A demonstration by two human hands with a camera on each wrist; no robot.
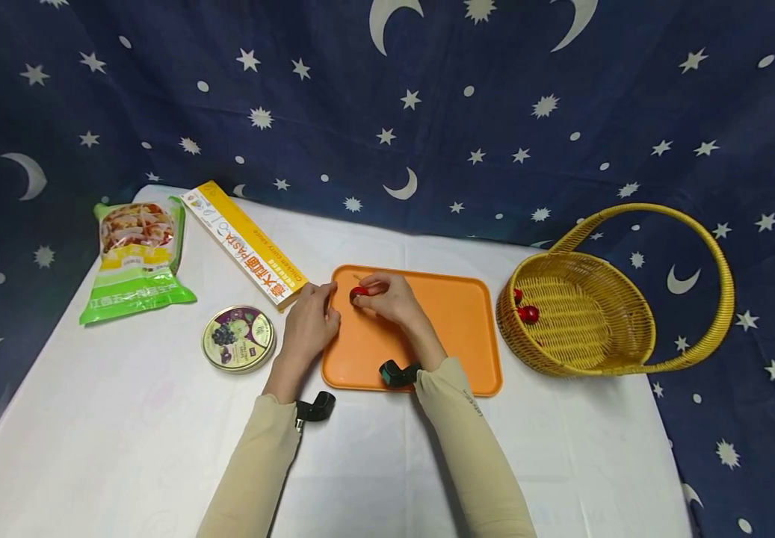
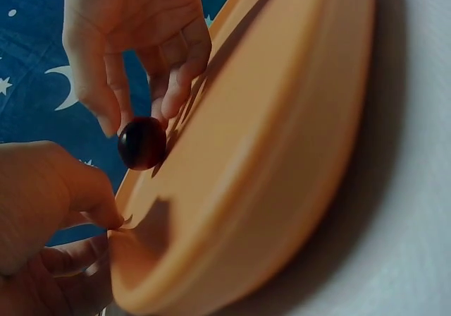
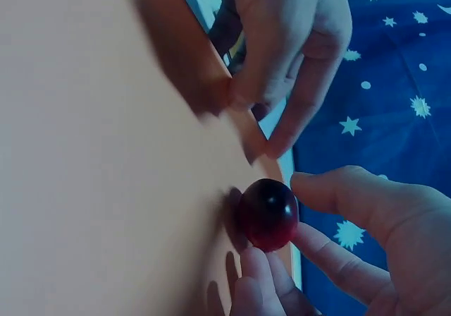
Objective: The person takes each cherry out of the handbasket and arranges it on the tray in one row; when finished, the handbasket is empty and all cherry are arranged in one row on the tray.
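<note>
Over the far left part of an orange tray (image 1: 451, 329), my right hand (image 1: 397, 305) pinches a dark red cherry (image 1: 358, 293) between thumb and fingertips. The right wrist view shows the glossy cherry (image 3: 268, 216) close to the tray's surface; whether it touches is hard to tell. My left hand (image 1: 308, 326) grips the tray's left rim. In the left wrist view its thumb (image 2: 99, 196) lies on the rim and its fingers are outside, partly hidden. To the right of the tray stands a yellow wicker basket (image 1: 578, 366) with a tall handle, several red cherries (image 1: 528, 314) inside by its left wall.
Left of the tray lie a round tin (image 1: 238, 338) with fruit on its lid, a long yellow and white pasta box (image 1: 246, 243) and a green food bag (image 1: 137, 261). A white cloth (image 1: 158, 448) covers the table; a dark blue starry curtain (image 1: 333, 112) hangs behind it.
</note>
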